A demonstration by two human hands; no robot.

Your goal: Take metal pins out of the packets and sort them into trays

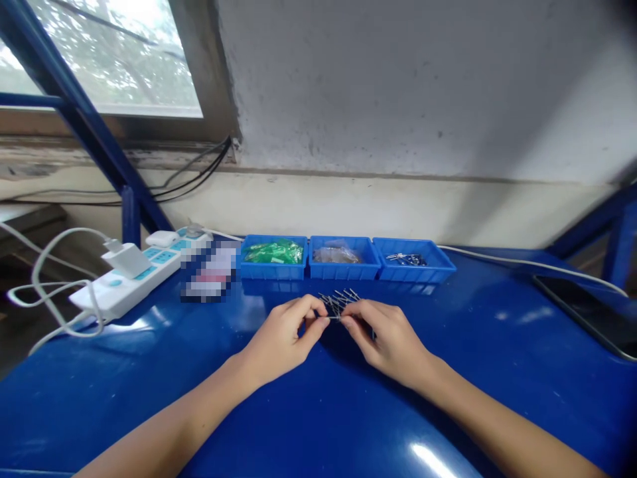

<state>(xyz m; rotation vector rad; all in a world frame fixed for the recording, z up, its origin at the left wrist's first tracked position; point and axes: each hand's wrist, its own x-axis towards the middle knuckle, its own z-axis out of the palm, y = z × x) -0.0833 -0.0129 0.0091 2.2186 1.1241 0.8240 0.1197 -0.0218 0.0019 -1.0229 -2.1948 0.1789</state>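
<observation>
Between my two hands, level and close above the blue table, is a thin silvery metal pin [334, 318] that looks like a blind rivet. My left hand [291, 330] pinches its left end with thumb and forefinger. At the other end my right hand [388, 338] closes its thumb and fingertips on it. Just behind the fingertips lies a loose pile of similar metal pins [341, 299], partly hidden by the right hand. A blue bin [421, 273] at the back right holds more small metal pieces.
Left of that bin stand a bin of clear bags [343, 272] and a bin of green pieces [273, 271]. A white power strip [114, 299] with looping cables lies at the left. On the right rest a dark phone [587, 315] and a white cable [527, 261].
</observation>
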